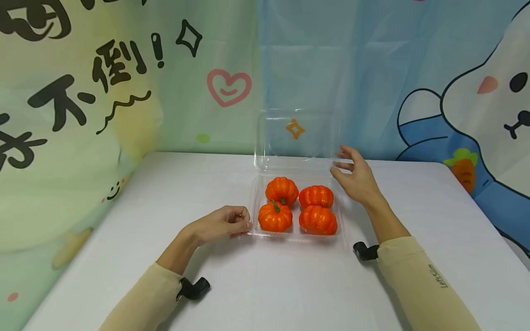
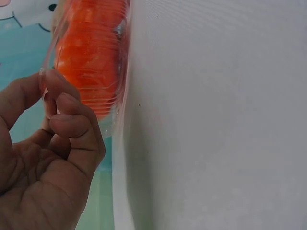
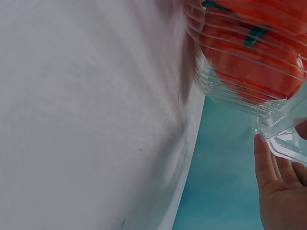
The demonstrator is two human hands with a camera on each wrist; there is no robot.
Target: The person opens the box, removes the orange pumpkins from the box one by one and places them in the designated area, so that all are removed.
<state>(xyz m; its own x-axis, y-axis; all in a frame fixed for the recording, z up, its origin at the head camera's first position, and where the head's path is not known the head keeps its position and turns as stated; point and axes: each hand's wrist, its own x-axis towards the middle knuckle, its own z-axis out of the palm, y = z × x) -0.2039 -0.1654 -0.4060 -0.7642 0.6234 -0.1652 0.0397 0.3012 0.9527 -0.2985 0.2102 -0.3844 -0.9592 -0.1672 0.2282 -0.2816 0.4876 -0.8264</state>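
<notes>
Several small orange pumpkins (image 1: pixel 316 219) sit in two rows inside a clear plastic clamshell box (image 1: pixel 296 225). Two of them show green stems in the head view. Its see-through lid (image 1: pixel 316 138) stands raised at the back. My left hand (image 1: pixel 225 222) pinches the box's front left rim between thumb and finger; the left wrist view shows that hand (image 2: pixel 53 148) at the rim, with a pumpkin (image 2: pixel 88 62) behind the ribbed wall. At the lid's lower right edge, my right hand (image 1: pixel 354 177) reaches with extended fingers. In the right wrist view, its fingers (image 3: pixel 265 165) touch the clear edge.
The box stands on a white-covered table (image 1: pixel 281 285). Behind the table hangs a printed cloth (image 1: pixel 232 41) with a heart, lettering and a cartoon animal. A black wrist mount (image 1: pixel 193 288) sticks out from the left sleeve, another black mount (image 1: pixel 365 251) from the right.
</notes>
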